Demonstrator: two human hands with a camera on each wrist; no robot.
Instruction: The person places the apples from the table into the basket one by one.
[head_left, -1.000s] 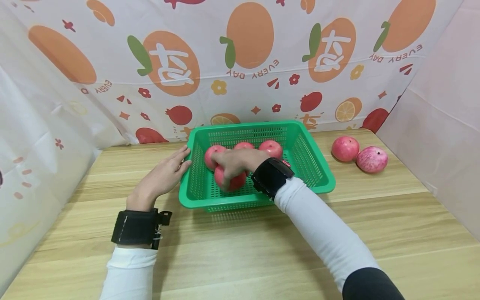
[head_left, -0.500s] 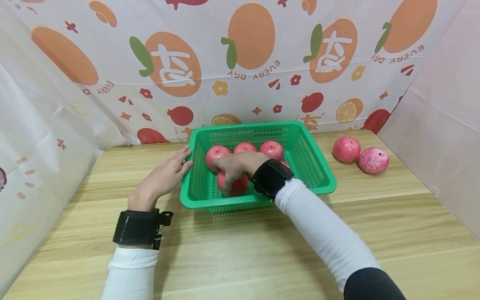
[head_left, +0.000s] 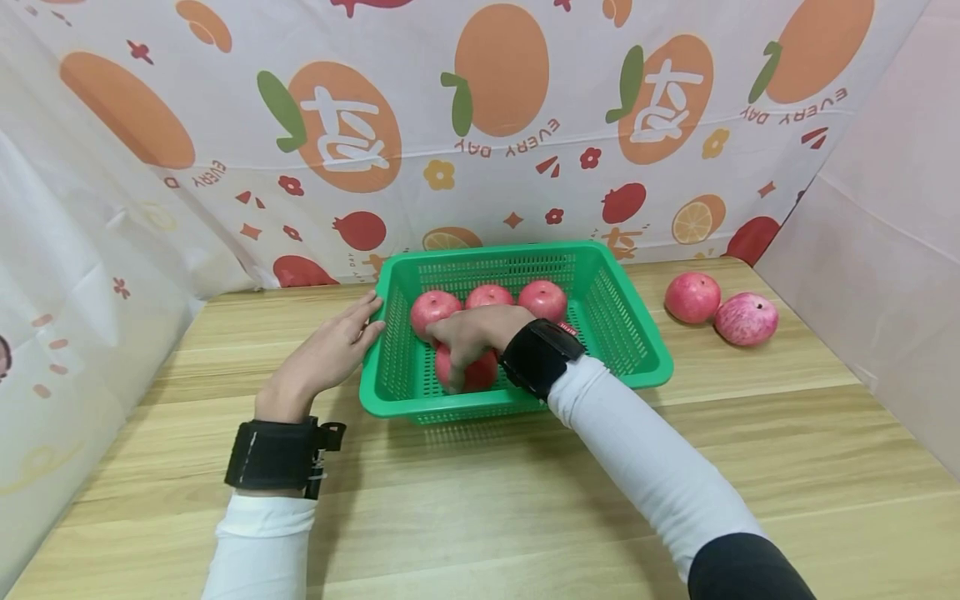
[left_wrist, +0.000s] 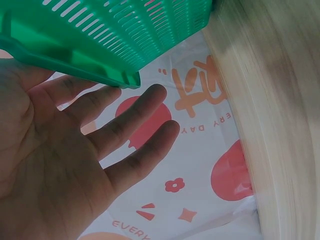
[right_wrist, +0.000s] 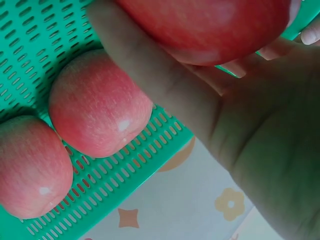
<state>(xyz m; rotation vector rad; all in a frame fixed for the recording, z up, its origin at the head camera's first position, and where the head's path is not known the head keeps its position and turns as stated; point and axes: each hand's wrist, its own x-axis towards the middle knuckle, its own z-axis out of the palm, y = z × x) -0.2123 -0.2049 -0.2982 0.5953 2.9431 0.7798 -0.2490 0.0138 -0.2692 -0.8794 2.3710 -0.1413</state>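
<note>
In the head view my right hand reaches into a green plastic basket and grips a red apple near its front wall. The right wrist view shows the thumb along one side of this apple, with fingers on the other side. Behind it in the basket sit a left apple, a middle apple and a right apple. My left hand rests against the basket's left rim, its fingers straight and spread in the left wrist view.
To the right of the basket, a pink apple and a mottled pink-and-white fruit lie side by side on the wooden table. A fruit-printed sheet hangs close behind the basket.
My right hand and the apple in it have shifted slightly right and toward the front of the basket, showing more of the left apple. My left hand stays at the rim.
</note>
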